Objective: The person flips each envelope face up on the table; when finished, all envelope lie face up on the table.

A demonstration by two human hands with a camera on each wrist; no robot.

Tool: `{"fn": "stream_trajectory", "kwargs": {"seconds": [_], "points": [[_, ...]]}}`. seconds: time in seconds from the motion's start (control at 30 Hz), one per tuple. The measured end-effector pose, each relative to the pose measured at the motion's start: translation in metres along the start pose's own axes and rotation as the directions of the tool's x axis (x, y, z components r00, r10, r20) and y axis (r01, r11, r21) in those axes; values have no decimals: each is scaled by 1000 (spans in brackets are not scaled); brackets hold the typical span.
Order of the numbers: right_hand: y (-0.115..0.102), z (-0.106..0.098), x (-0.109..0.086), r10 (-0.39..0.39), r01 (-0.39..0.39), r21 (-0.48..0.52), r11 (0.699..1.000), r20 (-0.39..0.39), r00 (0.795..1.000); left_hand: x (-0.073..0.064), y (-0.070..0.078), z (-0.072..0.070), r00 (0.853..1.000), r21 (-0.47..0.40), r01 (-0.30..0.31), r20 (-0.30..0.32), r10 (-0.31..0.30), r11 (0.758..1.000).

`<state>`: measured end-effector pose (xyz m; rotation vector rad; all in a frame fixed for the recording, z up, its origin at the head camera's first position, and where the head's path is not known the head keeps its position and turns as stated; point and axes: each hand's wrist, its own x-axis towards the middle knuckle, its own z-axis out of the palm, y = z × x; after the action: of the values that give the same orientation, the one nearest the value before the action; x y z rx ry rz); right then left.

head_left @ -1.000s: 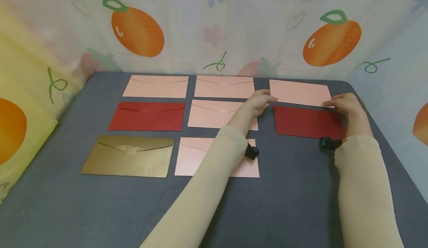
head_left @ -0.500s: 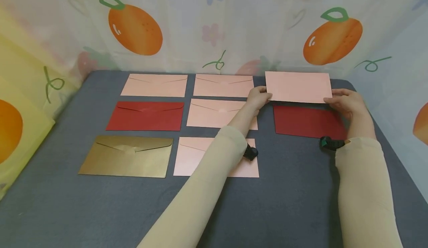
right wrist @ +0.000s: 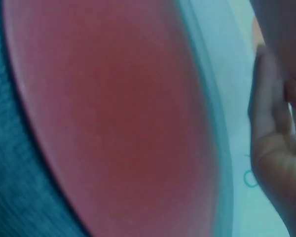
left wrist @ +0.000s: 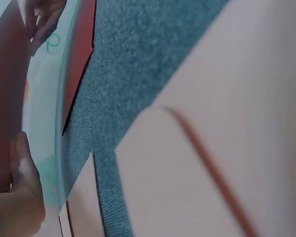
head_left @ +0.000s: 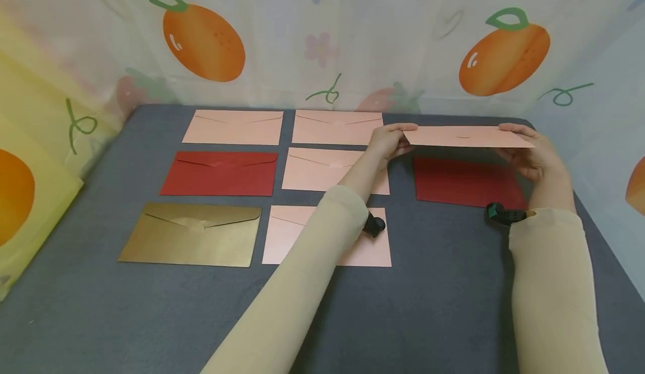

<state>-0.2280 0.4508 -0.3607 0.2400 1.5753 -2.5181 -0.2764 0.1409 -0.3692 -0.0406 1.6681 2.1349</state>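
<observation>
A pink envelope (head_left: 463,136) is held up above the back right of the table, turned so that part of its flap side faces up. My left hand (head_left: 390,141) pinches its left end, and my right hand (head_left: 536,153) grips its right end. Under it lies a red envelope (head_left: 466,181) with its plain side up, partly in shadow. The left wrist view shows both hands at the ends of the raised envelope (left wrist: 7,89), its underside dark. In the right wrist view the red envelope (right wrist: 113,123) fills most of the picture, with the right hand (right wrist: 276,128) at the edge.
Pink envelopes lie at the back left (head_left: 233,127), back middle (head_left: 337,127), centre (head_left: 322,169) and front middle (head_left: 287,234). A red envelope (head_left: 219,173) and a gold envelope (head_left: 194,237) lie at the left. A printed curtain (head_left: 282,43) hangs behind the grey table (head_left: 151,318).
Both hands have lifted the pink envelope off the table and tipped it over from its plain side, so its flap side now shows from above.
</observation>
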Motion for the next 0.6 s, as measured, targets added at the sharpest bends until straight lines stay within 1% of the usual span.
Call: {"fn": "stream_trajectory", "kwargs": {"seconds": [0.03,0.1,0.17,0.23,0.27,0.33,0.4,0.5,0.53,0.6], "points": [[0,0,-1,19,-19,7,1000,-3,1000,0,1,0,1000,-32,12,6,-11,999],[-1,-1,-1,58,-59,29,998,10,998,1,1,0,1000,-64,26,13,-25,998],[0,-1,-1,83,-83,-6,997,9,997,2,2,-1,1000,-56,13,28,-12,998],[0,0,-1,95,-94,-104,990,-4,996,2,2,-3,999,-24,-9,39,10,1000],[0,0,0,89,-89,-145,985,-6,996,2,2,-4,999,-4,-22,43,22,1000],[1,2,2,55,-59,-198,978,-24,998,1,2,-6,998,40,-46,41,44,998],[2,4,4,24,-33,-191,981,-51,998,0,1,-6,999,30,-37,30,36,999],[4,6,5,-23,13,-119,993,-84,996,-1,0,-6,999,-22,-7,34,8,1000],[4,7,5,-29,18,-114,993,-92,995,0,-1,-6,999,-39,6,37,-4,999],[6,7,5,-40,30,-105,994,-94,995,0,-2,-5,999,-62,11,41,-8,998]]}}
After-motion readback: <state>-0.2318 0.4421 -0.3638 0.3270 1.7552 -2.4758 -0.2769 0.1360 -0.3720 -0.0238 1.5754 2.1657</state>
